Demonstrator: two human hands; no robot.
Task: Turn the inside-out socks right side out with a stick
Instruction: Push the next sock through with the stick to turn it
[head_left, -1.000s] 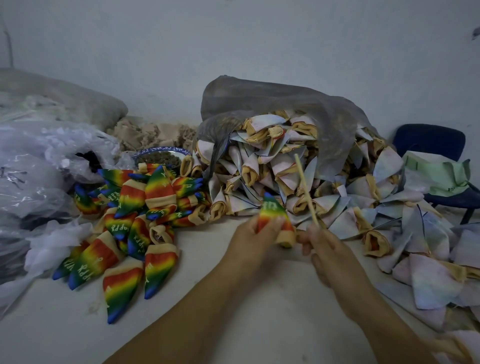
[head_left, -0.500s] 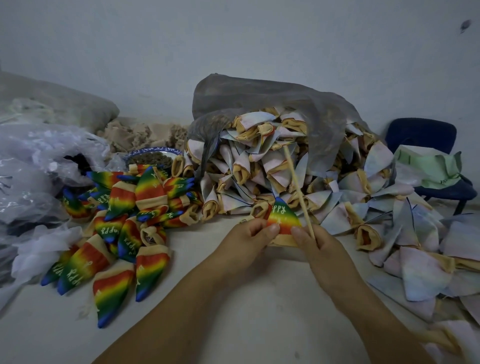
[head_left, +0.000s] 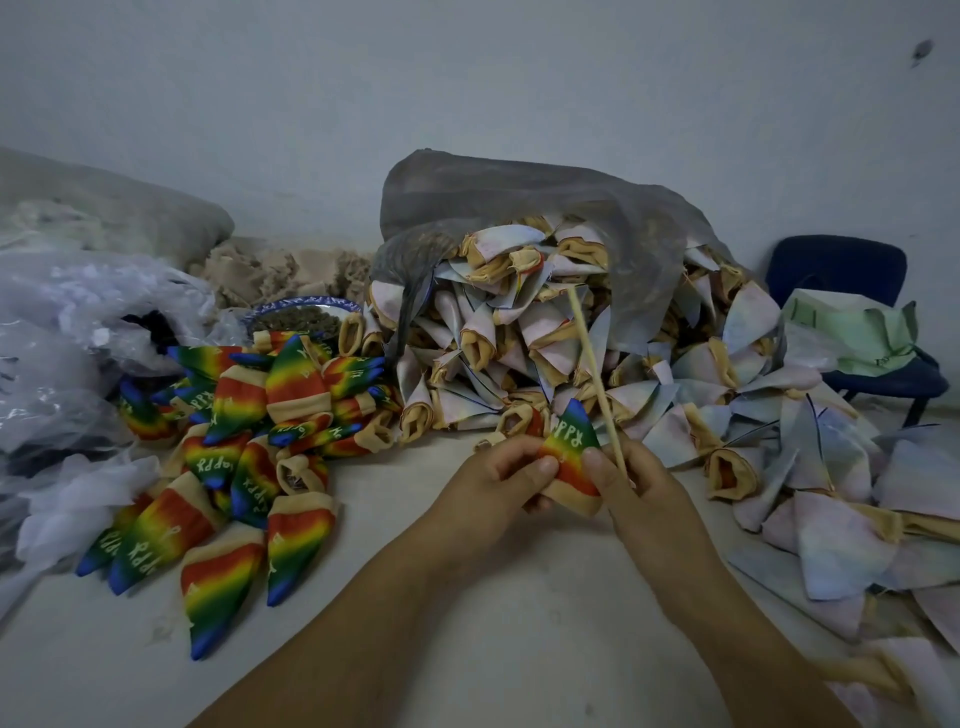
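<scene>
So the small rainbow-striped fabric sock (head_left: 571, 454) sits just in front of the grey plastic bag (head_left: 519, 197), tip pointing at it, pinched between left hand (head_left: 493, 483) and right hand (head_left: 644, 493). Right grip also clamps the thin pale wooden stick (head_left: 592, 358), slanting up along the sock's right side.

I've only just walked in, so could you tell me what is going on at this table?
A person is turning socks right side out. The left hand and right hand pinch one rainbow sock, colours outward, and the right also holds the stick, pointing up and away. A pile of rainbow socks lies to the left; a heap of pale inside-out socks spills from a grey bag behind.
</scene>
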